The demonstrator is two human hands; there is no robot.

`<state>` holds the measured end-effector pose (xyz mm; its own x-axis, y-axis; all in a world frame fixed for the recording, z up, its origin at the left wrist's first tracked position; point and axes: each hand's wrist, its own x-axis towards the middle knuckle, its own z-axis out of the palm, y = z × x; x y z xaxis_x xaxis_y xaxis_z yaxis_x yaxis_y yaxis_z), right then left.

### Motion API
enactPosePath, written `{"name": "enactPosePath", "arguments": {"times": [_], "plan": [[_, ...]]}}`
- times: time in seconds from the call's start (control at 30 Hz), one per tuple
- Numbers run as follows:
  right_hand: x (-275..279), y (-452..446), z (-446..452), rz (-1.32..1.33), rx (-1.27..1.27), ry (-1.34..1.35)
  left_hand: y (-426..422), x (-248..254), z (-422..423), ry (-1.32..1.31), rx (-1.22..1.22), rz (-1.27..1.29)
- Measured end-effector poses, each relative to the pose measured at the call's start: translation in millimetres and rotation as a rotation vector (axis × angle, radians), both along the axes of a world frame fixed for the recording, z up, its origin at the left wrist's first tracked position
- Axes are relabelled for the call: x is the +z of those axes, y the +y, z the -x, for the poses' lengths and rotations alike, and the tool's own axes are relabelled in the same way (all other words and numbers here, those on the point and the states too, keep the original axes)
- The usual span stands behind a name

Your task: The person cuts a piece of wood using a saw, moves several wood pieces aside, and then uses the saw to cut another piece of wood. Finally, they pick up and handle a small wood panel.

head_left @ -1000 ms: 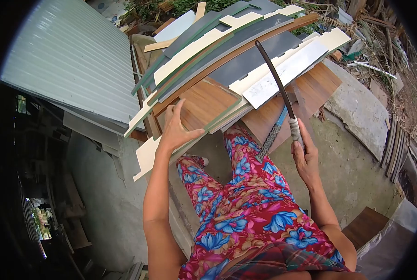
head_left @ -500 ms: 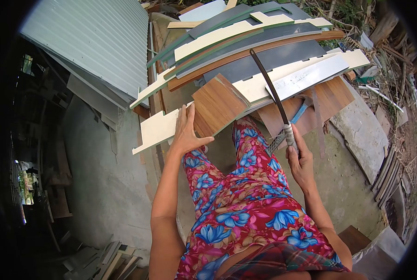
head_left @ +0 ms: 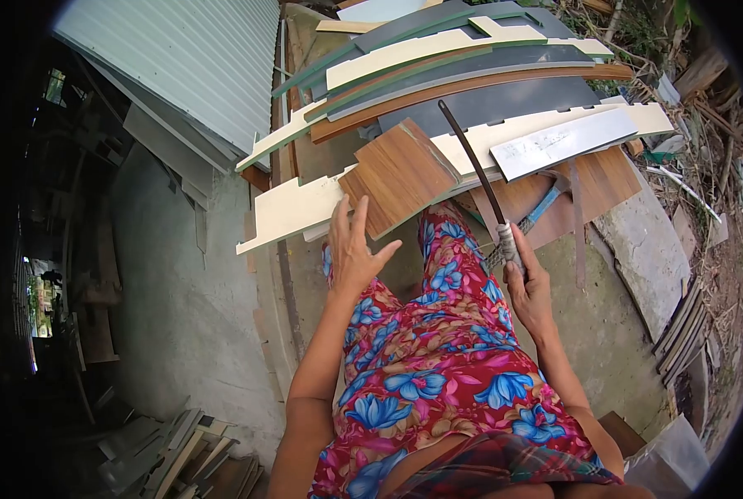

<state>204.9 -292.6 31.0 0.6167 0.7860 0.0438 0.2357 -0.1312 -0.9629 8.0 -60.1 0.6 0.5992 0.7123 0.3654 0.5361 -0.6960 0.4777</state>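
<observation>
My right hand (head_left: 529, 287) is closed around the pale wrapped handle of a long, thin, dark blade (head_left: 471, 158), which points up and away to the left. My left hand (head_left: 356, 259) is open with fingers spread, at the near left edge of a brown wood-grain board (head_left: 400, 179). Whether its fingertips touch that board cannot be made out. The board lies across a long cream board (head_left: 292, 208) with notched edges. Right of the blade, a white strip (head_left: 562, 145) rests on the cream board. A hammer (head_left: 546, 200) with a blue handle lies on another wood-grain panel (head_left: 608, 187).
Long grey, brown and cream boards (head_left: 471, 79) are stacked ahead. A corrugated metal sheet (head_left: 180, 75) stands at the upper left. Offcuts (head_left: 192, 457) lie in a heap at the lower left. Broken slabs (head_left: 646, 249) and thin strips (head_left: 687, 324) lie on the right.
My left hand has drawn back toward me from the wood-grain board's left side. My right hand still holds the blade, at nearly the same angle. The whole view has shifted slightly.
</observation>
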Motion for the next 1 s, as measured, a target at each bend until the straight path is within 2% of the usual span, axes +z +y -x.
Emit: {"name": "enactPosePath", "arguments": {"times": [0.1, 0.3, 0.53, 0.7, 0.8, 1.0], "plan": [[-1, 0, 2, 0.001, 0.000, 0.001, -3, -4, -11, 0.151, -0.055, -0.077], [-4, -5, 6, 0.027, -0.008, 0.006, 10, -23, -22, 0.180, -0.006, -0.163], [-3, -4, 4, 0.031, -0.022, -0.031, 21, -18, -21, 0.001, -0.045, -0.246], [2, 0, 5, 0.042, -0.009, -0.015, 41, 12, -32, -0.185, -0.058, -0.254], [0, 2, 6, -0.037, -0.022, -0.025, 44, 28, -38, -0.288, -0.016, -0.035], [4, 1, 5, -0.083, -0.070, -0.001, 27, 66, -52, -0.426, 0.012, 0.197]]}}
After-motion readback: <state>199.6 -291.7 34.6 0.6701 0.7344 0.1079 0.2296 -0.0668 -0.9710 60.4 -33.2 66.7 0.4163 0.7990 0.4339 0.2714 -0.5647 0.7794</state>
